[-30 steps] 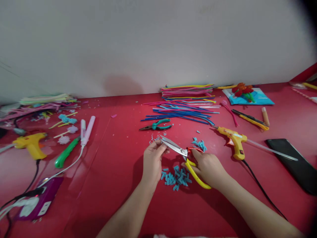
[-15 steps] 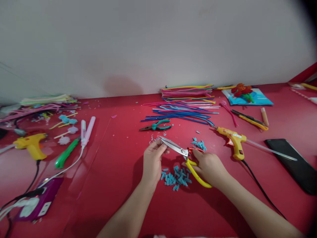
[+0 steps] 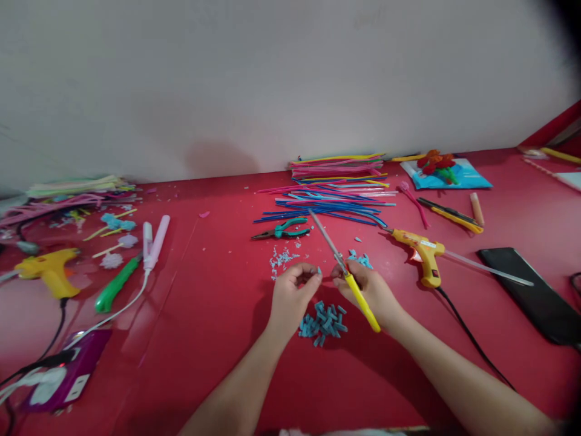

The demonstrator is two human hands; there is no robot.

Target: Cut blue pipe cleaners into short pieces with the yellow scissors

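Between thumb and forefinger, my left hand (image 3: 294,297) pinches a small blue pipe cleaner piece (image 3: 319,270). My right hand (image 3: 372,295) is wrapped round the scissors (image 3: 361,301), which have one yellow handle and one mostly hidden red one. Their blades look closed and point up and away, apart from the blue piece. Below and between the hands lies a pile of short blue pieces (image 3: 323,324). A smaller heap of blue pieces (image 3: 360,259) sits just beyond my right hand, partly covered by it. Pale blue trimmings (image 3: 281,257) are scattered beyond my left hand.
Green-handled pliers (image 3: 280,230) lie ahead, before the blue and pink pipe cleaners (image 3: 331,209). At right are a yellow glue gun (image 3: 424,251) and a black phone (image 3: 531,297). A second glue gun (image 3: 49,269), green-handled cutter (image 3: 117,284) and purple power strip (image 3: 68,375) are at left.
The scissors have come away from my left fingers and turned, their blades swinging upward and closing. My left hand has moved slightly right, its pinched blue piece now showing. The view has shifted a little.
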